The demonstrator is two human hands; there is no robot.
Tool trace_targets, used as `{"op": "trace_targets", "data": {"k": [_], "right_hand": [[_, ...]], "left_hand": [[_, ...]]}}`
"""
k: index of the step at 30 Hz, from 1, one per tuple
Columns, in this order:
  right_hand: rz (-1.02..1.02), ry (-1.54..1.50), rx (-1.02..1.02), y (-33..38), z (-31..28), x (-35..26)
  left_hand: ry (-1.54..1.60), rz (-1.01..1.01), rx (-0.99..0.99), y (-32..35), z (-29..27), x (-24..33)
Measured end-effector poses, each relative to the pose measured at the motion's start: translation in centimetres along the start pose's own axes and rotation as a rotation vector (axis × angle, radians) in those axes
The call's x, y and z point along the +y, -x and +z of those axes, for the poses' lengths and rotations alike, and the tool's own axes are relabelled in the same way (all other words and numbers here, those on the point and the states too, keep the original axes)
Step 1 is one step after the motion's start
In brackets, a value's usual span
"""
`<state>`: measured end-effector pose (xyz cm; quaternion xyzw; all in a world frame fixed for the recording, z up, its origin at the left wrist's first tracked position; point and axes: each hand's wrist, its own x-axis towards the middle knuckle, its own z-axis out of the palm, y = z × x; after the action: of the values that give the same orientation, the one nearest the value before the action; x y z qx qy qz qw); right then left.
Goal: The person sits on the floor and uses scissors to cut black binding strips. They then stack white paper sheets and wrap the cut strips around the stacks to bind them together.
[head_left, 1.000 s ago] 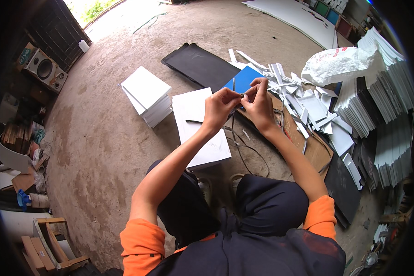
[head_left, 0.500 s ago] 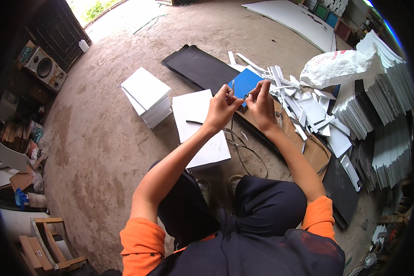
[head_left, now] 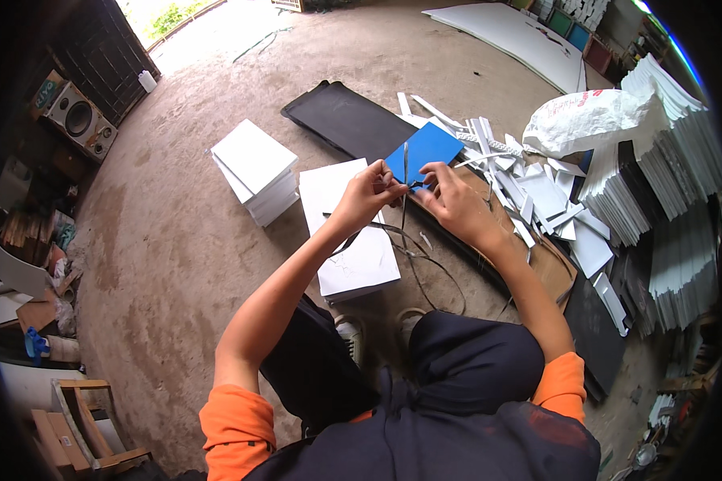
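A thin dark strap (head_left: 406,159) runs between my hands, with a small knot or crossing where the fingertips meet. My left hand (head_left: 365,196) is closed, pinching the strap between thumb and fingers. Just to its right, my right hand (head_left: 460,207) has its fingers curled in to the strap at the same spot; its exact grip is partly hidden. Beneath the hands is a flat blue panel (head_left: 437,146). Loops of the strap hang down beside a stack of white boards (head_left: 357,268) in front of my knees, and one part crosses that stack.
Another stack of white boards (head_left: 254,156) stands to the left. A long black sheet (head_left: 349,116) and a brown board (head_left: 549,276) lie beyond and right. White offcuts (head_left: 537,188) are heaped there, beside tall piles of sheets (head_left: 618,192) and a white sack (head_left: 590,120).
Both hands have come slightly lower and nearer to me, uncovering more of the blue panel. My right hand's fingers have spread and turned over the strap.
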<state>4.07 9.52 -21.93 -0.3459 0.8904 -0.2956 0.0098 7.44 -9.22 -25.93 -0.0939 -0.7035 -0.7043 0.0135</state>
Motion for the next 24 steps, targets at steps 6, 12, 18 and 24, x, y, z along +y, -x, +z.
{"op": "trace_targets", "data": {"k": [6,12,18,24], "right_hand": [[-0.104,0.051,-0.126,0.5,0.5,0.4],[-0.188,-0.002,-0.187,2.5,1.6,1.0],[-0.106,-0.254,-0.436,4.0,1.6,0.0],[-0.159,-0.336,-0.358,3.9,1.5,0.1]], "left_hand": [[0.011,-0.047,-0.088,0.1,0.9,0.3],[-0.616,0.019,-0.145,1.6,1.3,0.4],[-0.486,-0.02,-0.289,2.7,0.9,0.5],[-0.441,0.152,-0.259,2.3,1.6,1.2]]}}
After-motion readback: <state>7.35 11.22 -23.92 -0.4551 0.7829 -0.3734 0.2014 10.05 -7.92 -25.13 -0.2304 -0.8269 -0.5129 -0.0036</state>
